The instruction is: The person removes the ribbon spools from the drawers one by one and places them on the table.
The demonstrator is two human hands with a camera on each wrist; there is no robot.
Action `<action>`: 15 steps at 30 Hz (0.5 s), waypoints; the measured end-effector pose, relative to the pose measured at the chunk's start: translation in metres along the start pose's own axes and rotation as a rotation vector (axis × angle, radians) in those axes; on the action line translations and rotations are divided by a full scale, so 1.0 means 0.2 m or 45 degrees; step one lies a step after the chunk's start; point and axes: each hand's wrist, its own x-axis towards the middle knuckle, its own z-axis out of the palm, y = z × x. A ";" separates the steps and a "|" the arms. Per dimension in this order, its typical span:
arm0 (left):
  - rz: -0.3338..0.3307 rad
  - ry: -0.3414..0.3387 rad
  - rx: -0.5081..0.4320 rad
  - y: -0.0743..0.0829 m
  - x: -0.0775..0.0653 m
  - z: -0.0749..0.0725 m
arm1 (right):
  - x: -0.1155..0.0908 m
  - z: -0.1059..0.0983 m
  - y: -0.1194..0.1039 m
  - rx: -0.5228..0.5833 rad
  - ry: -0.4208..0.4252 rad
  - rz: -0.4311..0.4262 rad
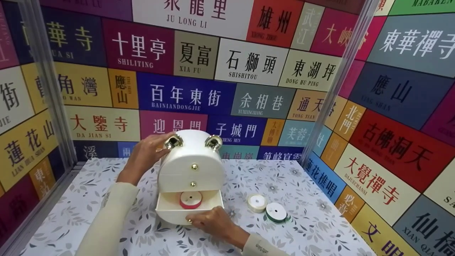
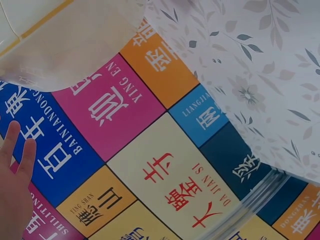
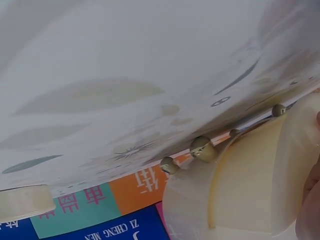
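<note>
A white storage box [image 1: 177, 174] with a rounded top, gold ears and gold knobs stands on the table. Its bottom drawer [image 1: 169, 215] is pulled out, and a spool of red ribbon [image 1: 191, 196] lies inside. My right hand [image 1: 215, 222] pinches the knob on that drawer's front. At the box's upper left, my left hand [image 1: 145, 153] rests with its fingers by the left gold ear [image 1: 173, 141]. In the left wrist view, two extended fingers of the left hand [image 2: 15, 180] show below the box's pale side [image 2: 75, 50].
Right of the box, a cream ribbon spool [image 1: 256, 202] and a green ribbon spool [image 1: 276, 212] lie side by side on the leaf-patterned tablecloth [image 1: 117, 220]. Behind the table rises a wall of coloured signs [image 1: 185, 96], with metal posts [image 1: 341, 78] at its corners.
</note>
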 end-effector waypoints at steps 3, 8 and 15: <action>-0.015 -0.007 -0.004 0.00 0.00 -0.01 | 0.00 -0.02 -0.03 -0.015 0.026 -0.035; -0.047 -0.030 0.004 0.02 0.00 -0.02 | -0.02 -0.04 -0.06 -0.029 0.038 -0.034; -0.067 -0.057 0.016 0.03 0.00 -0.02 | -0.06 -0.06 -0.11 0.020 0.001 0.012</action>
